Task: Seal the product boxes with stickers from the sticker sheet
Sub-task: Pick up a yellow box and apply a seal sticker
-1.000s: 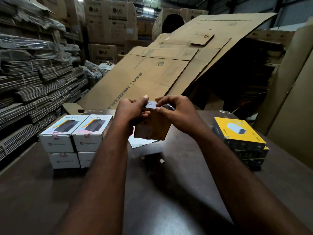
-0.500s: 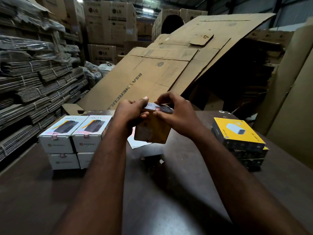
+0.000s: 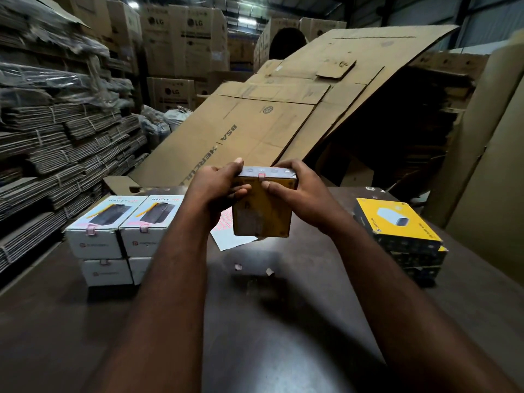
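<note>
I hold a yellow product box upright above the dark table, between both hands. My left hand grips its left side, thumb over the top edge. My right hand grips the right side, and its thumb presses just below a small pink sticker folded over the box's top front edge. The white sticker sheet with red print lies on the table behind the box, partly hidden by it.
Several white boxes with pink stickers stand stacked at the left. A stack of yellow-and-black boxes stands at the right. Two paper scraps lie mid-table. Large flattened cardboard sheets lean behind the table.
The box has tilted so its top edge faces me more. The pink sticker now sits folded over the edge, and my right thumb has slid down onto the front face.
</note>
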Demonstrator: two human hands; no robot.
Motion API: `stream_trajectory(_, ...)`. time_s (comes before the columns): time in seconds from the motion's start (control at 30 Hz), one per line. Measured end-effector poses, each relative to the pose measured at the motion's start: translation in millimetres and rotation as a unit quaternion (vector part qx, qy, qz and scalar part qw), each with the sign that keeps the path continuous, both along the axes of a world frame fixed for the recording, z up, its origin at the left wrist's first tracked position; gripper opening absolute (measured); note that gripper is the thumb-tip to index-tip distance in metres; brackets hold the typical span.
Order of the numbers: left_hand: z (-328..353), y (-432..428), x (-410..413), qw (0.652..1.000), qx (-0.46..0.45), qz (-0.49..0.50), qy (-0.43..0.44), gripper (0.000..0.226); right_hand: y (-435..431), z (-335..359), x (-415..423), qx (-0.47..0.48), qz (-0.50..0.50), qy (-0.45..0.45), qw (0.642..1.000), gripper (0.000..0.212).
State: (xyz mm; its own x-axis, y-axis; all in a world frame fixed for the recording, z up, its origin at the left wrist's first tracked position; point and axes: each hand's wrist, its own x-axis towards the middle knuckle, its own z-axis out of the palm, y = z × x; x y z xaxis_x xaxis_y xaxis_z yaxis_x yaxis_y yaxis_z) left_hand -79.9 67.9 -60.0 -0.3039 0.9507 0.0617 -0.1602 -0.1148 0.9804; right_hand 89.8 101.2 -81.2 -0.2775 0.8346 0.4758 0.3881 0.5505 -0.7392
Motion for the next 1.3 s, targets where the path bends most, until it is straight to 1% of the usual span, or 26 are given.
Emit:
stream_trajectory(0.07,4,-5,1,0.998,0.022,-0.047,0.024,0.024,-1,1,-3,-0.025,0.004,0.048,0.999,0.041)
stream_trajectory(0.13,6,-9,2,0.990,0.046,-0.070,0.117,0.026,1,5,-5,-0.046,0.012,0.093,0.995,0.037)
stream_trajectory(0.2,4,-10,3,0.974,0.083,-0.037,0.209,0.032,4,11,-6,-0.083,0.036,0.126,0.988,0.033)
stream_trajectory(0.23,3,-10,4,0.966,0.098,-0.009,0.238,0.034,6,14,-5,-0.102,0.048,0.136,0.984,0.030)
stream_trajectory(0.3,3,-11,6,0.957,0.114,0.039,0.263,0.035,7,18,-4,-0.129,0.067,0.144,0.979,0.020)
stream_trajectory(0.37,4,-10,7,0.956,0.122,0.048,0.263,0.033,8,20,-4,-0.138,0.070,0.148,0.977,0.014)
stream_trajectory(0.4,4,-10,6,0.956,0.126,0.040,0.263,0.032,7,21,-4,-0.140,0.067,0.153,0.976,0.016)
stream_trajectory(0.53,2,-6,1,0.952,0.138,-0.014,0.272,0.028,2,22,-5,-0.129,0.034,0.157,0.979,0.040)
stream_trajectory(0.63,1,-4,1,0.954,0.153,-0.034,0.254,0.031,-1,23,-5,-0.132,0.012,0.169,0.977,0.046)
stream_trajectory(0.67,1,-4,1,0.954,0.161,-0.035,0.251,0.033,-3,25,-6,-0.146,0.014,0.187,0.971,0.043)
stream_trajectory(0.7,1,-4,2,0.953,0.168,-0.035,0.251,0.037,-5,28,-6,-0.162,0.018,0.208,0.965,0.036)
stream_trajectory(0.77,1,-4,4,0.950,0.178,-0.032,0.255,0.046,-7,34,-7,-0.190,0.027,0.251,0.949,0.011)
stream_trajectory(0.8,1,-5,5,0.949,0.182,-0.033,0.256,0.049,-8,35,-7,-0.204,0.030,0.273,0.940,0.005)
stream_trajectory(0.83,0,-5,6,0.949,0.185,-0.035,0.254,0.051,-7,36,-7,-0.216,0.028,0.289,0.932,0.007)
stream_trajectory(0.9,-1,-5,7,0.949,0.188,-0.043,0.250,0.051,-7,35,-7,-0.229,0.016,0.308,0.923,0.018)
stream_trajectory(0.93,-2,-5,7,0.949,0.190,-0.046,0.248,0.049,-8,35,-7,-0.233,0.013,0.314,0.920,0.018)
stream_trajectory(1.07,-1,-6,5,0.953,0.187,-0.051,0.231,0.044,-7,32,-13,-0.243,0.003,0.337,0.910,0.004)
stream_trajectory(1.17,-1,-5,1,0.955,0.171,-0.067,0.231,0.044,-2,31,-15,-0.240,0.001,0.336,0.911,0.019)
stream_trajectory(1.3,-1,-6,-1,0.961,0.139,-0.084,0.224,0.045,-4,31,-16,-0.214,0.036,0.289,0.932,0.031)
